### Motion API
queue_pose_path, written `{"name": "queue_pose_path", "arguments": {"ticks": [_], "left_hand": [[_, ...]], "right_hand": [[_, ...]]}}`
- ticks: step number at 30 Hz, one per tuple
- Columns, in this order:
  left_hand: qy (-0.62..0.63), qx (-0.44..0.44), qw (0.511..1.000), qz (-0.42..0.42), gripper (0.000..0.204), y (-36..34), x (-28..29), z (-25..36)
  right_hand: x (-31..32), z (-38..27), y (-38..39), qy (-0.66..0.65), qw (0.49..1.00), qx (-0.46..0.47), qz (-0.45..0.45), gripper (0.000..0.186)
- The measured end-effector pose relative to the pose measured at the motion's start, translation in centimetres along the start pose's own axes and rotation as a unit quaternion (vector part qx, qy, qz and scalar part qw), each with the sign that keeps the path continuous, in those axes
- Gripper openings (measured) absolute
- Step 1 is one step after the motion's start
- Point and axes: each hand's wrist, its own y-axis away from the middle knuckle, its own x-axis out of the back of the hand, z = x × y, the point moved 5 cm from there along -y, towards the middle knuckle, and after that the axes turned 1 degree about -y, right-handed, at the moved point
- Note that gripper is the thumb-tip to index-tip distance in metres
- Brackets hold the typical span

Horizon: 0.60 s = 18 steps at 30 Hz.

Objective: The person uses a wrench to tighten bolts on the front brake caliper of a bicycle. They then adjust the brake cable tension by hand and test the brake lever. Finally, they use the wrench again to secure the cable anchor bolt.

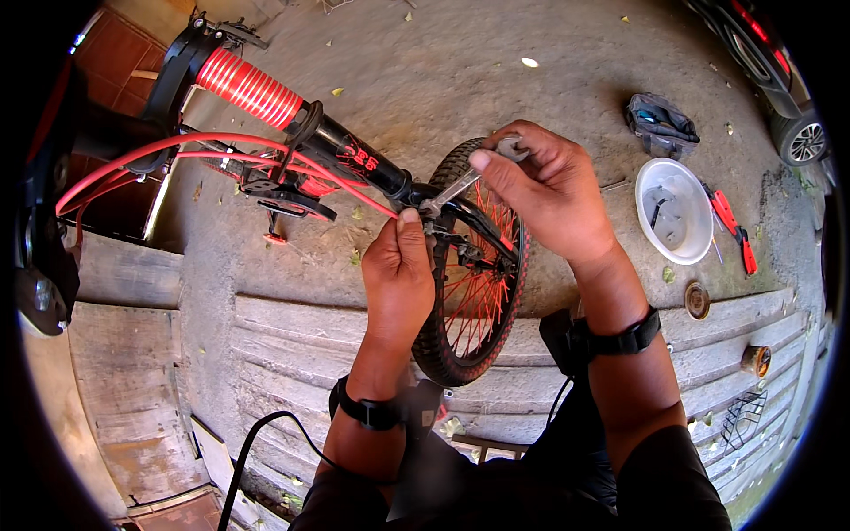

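Note:
A small black and red bicycle point(354, 159) lies on the concrete ground, its wheel point(474, 292) with red spokes pointing toward me. My right hand point(549, 190) grips a metal wrench point(460, 188) whose jaw sits at the fork near the wheel's hub. Just left of the tyre, my left hand point(398, 274) is closed on a small part at the fork, with the thumb pressed up beside the wrench tip. What sits under its fingers is hidden. Both wrists wear black bands.
A white bowl point(677, 212) holding small parts sits on the ground at right, with red-handled pliers point(735, 232) beside it and a dark pouch point(660, 124) behind. A round rusty lid point(697, 301) lies nearby. Concrete steps run below the wheel. A car point(779, 80) is parked at far right.

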Motion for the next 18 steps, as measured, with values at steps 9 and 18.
{"name": "queue_pose_path", "arguments": {"ticks": [9, 18], "left_hand": [[-0.018, -0.020, 1.000, 0.006, 0.033, 0.2, -0.1, 0.7], [0.011, -0.019, 1.000, -0.010, 0.032, -0.1, -0.1, 0.0]], "right_hand": [[-1.3, -3.5, -0.2, 0.238, 0.956, 0.172, 0.017, 0.012], [-3.2, -3.6, -0.4, 0.240, 0.949, 0.203, -0.015, 0.012]]}}
